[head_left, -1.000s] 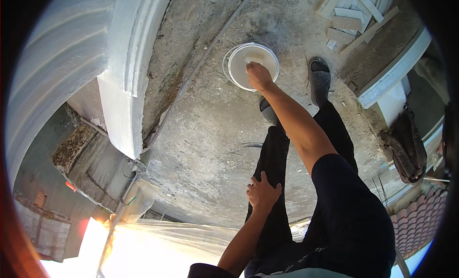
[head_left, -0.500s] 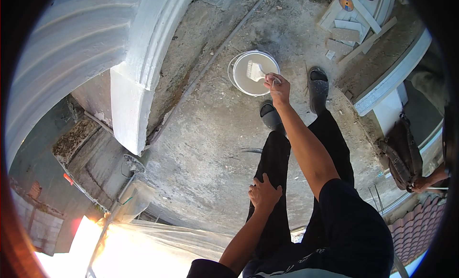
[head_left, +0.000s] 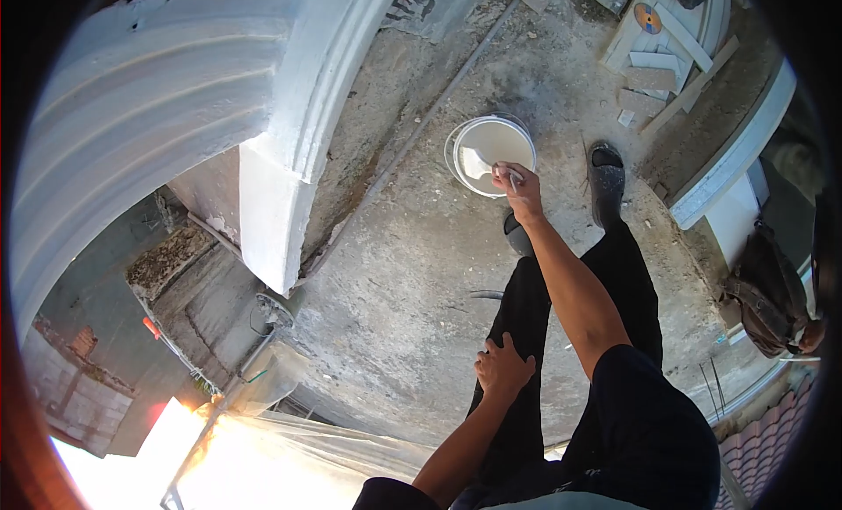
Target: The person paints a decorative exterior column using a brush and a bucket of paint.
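My right hand (head_left: pixel 517 190) is closed round the handle of a wide paint brush (head_left: pixel 474 164). White paint coats the bristles, which are over the left part of the round white bucket (head_left: pixel 531 143), close to its inner wall. Pale liquid fills the bucket, standing on the rough concrete floor in front of my feet. Loosely spread, the fingers of my left hand (head_left: pixel 504 368) rest on my left leg in black trousers (head_left: pixel 524 304), holding nothing.
A white moulded column (head_left: pixel 281 185) rises at the left. Boards and offcuts (head_left: pixel 653 76) with a cutting disc (head_left: pixel 647 19) lie upper right. By the right edge, another person's hand (head_left: pixel 811 336) is at a dark backpack (head_left: pixel 765 286). Plastic sheeting (head_left: pixel 333 431) hangs lower left.
The scene has shifted right and slightly down with my head. Within the bucket, the brush has moved from the middle toward the left side. My left hand stays on the leg.
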Tool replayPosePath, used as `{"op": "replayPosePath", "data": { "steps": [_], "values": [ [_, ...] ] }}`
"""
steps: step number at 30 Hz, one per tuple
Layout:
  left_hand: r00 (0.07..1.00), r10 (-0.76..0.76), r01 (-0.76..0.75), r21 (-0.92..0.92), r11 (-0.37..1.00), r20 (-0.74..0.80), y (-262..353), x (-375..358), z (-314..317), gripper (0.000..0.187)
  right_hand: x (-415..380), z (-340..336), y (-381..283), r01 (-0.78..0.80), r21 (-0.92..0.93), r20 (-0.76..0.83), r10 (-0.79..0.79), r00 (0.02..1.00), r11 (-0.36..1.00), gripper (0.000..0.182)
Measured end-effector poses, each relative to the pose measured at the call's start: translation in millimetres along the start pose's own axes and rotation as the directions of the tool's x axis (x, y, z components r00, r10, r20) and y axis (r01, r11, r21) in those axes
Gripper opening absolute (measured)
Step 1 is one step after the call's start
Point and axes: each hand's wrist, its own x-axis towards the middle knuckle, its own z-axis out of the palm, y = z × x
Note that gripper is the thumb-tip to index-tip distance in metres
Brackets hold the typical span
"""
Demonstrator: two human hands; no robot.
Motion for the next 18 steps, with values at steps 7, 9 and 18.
{"op": "replayPosePath", "data": {
  "steps": [7,9,18],
  "values": [
    [0.999,0.029,-0.029,0.030,0.999,-0.028,-3.9,0.1,-7.4,0.077,-56.6,22.4,-115.6,0.442,-0.141,0.132,-0.425,0.895,0.886,0.023],
    [0.999,0.044,-0.043,0.031,0.999,-0.030,-2.9,-0.6,-7.3,0.076,-76.2,50.5,-161.5,0.596,-0.090,0.301,-0.549,0.780,0.798,0.023],
    [0.978,0.115,-0.110,0.039,0.993,-0.174,-10.4,1.6,-11.4,0.060,-11.1,117.0,-268.3,0.741,-0.004,0.314,-0.703,0.638,0.671,0.020]
  ]
}}
